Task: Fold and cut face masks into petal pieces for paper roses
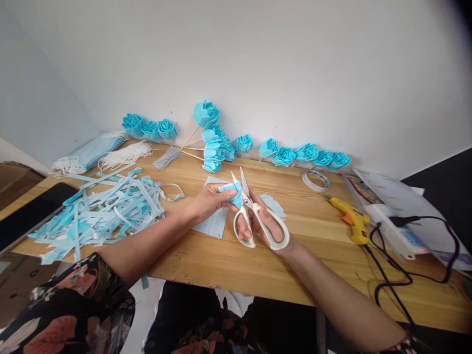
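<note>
Between the thumb and fingers of my left hand (pixel 214 200) is a small piece of blue fabric (pixel 236 195), folded or layered. My right hand (pixel 267 221) has its fingers through the white handles of a pair of scissors (pixel 246 199). The scissor blades are parted and point away from me, right beside the blue fabric; whether they touch it I cannot tell. Under my hands a pale blue mask sheet (pixel 216 223) lies flat on the wooden table (pixel 177 260). Several cut light-blue pieces (pixel 273 205) lie just beyond my right hand.
Cut strips (pixel 110 211) are heaped at left by a dark phone-like slab (pixel 29 214) and stacked masks (pixel 94 150). Blue fabric flowers (pixel 214 142) line the wall. A tape roll (pixel 315 181), yellow glue gun (pixel 350 219), power strip (pixel 400 233) and black cords lie right.
</note>
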### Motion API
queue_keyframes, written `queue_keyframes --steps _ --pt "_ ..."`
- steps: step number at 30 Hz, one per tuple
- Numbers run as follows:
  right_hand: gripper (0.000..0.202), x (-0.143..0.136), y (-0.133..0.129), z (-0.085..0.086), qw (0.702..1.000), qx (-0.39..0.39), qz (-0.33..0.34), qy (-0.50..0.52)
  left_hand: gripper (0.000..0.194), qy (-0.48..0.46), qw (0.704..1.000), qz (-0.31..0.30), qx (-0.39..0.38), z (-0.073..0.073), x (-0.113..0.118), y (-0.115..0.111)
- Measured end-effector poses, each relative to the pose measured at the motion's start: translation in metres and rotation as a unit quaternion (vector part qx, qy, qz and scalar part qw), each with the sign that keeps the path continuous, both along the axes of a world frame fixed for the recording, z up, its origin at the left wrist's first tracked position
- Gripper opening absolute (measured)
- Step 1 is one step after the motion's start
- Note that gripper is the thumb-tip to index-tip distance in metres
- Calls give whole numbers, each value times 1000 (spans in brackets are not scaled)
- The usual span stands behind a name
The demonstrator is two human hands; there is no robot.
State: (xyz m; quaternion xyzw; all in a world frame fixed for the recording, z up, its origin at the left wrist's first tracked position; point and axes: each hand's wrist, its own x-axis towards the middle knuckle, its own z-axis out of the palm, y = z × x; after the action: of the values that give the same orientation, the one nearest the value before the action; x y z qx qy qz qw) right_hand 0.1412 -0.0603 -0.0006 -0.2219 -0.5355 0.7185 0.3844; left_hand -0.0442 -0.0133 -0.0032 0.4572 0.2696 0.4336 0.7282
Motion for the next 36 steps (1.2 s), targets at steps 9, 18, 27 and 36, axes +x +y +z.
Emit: queue_keyframes --steps 9,18,27,36 --pt "84 -1 -2 -1 999 -10 -29 14 38 -10 1000 2 -8 0 -1 2" --pt "91 -3 -1 4 999 -33 -38 21 40 -1 1000 13 -9 -2 -2 4" --pt "82 13 8 15 995 51 -89 4 40 31 997 58 -32 -2 -6 7" --pt "77 102 32 47 661 233 -351 -621 40 37 995 91 -30 2 -9 8"
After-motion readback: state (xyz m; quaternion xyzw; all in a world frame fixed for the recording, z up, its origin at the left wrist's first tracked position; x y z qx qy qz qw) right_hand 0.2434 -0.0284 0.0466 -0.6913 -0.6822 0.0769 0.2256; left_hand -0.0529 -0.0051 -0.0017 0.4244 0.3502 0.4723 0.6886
